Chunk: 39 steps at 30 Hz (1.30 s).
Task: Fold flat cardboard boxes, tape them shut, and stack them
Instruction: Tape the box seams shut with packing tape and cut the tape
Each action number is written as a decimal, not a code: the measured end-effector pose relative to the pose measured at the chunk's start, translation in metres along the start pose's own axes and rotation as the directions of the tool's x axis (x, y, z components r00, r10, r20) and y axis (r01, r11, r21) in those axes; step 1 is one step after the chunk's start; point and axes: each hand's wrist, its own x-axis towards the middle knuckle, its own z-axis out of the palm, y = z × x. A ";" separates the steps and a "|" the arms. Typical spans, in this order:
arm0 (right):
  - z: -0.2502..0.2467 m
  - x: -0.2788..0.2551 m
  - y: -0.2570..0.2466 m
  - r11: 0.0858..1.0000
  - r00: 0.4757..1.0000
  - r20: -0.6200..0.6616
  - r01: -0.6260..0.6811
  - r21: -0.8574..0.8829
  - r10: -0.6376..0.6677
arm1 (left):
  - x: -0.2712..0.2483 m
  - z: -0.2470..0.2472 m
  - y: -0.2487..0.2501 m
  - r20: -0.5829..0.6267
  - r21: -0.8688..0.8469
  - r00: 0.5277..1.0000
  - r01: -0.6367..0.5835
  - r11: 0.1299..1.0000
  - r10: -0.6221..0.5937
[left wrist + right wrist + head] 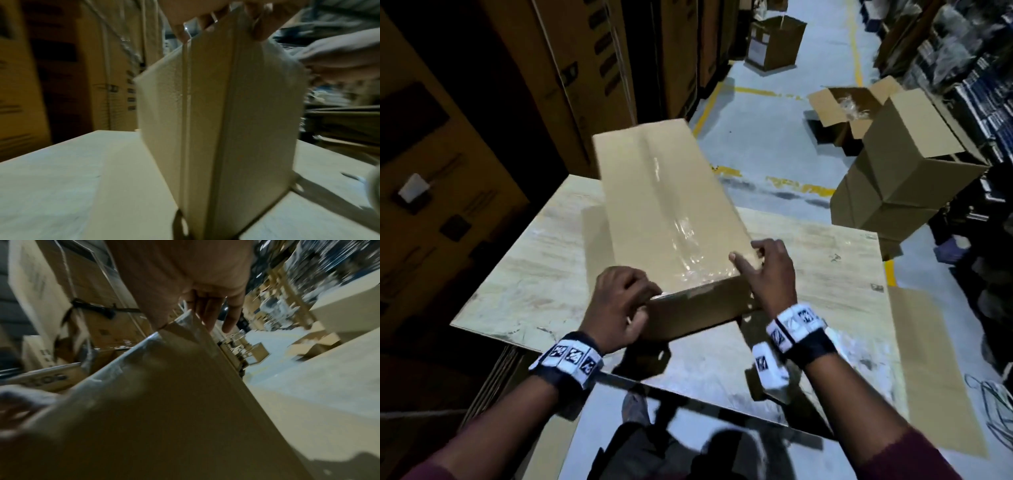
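- I see the box (671, 212) at 12 o'clock on the desk (825, 260), folded, top seam taped.
- Left hand (619, 305) and right hand (767, 270) curl round its near corners.
- Left, I judge: adding it to the stack (900, 178) at 2 o'clock.

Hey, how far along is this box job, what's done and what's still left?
Done: the box is folded, with clear tape along its top seam. In hand: the left hand and right hand grip its near corners above the table. Left: it is not yet on the stack of boxes on the floor to the right.
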 end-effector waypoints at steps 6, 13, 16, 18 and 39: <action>-0.007 -0.043 -0.018 0.959 0.939 0.217 0.234 0.160 -0.266 | 0.002 -0.024 -0.017 -0.090 0.044 0.860 0.507 0.861 -0.502; -0.011 0.019 -0.040 0.655 0.623 0.608 0.725 -0.213 -0.492 | 0.054 -0.026 -0.032 0.247 0.184 0.585 0.754 0.630 -0.773; 0.008 0.028 -0.063 0.568 0.525 0.702 0.797 -0.206 -0.481 | 0.069 -0.031 -0.052 0.220 0.184 0.548 0.789 0.586 -0.807; 0.027 0.030 -0.076 0.562 0.482 0.717 0.813 -0.152 -0.503 | 0.075 -0.042 -0.074 0.229 0.181 0.562 0.778 0.602 -0.795; 0.153 0.146 -0.133 0.684 0.689 0.705 0.595 -0.421 -0.165 | 0.124 -0.099 -0.252 0.460 0.348 0.692 0.436 0.830 -0.556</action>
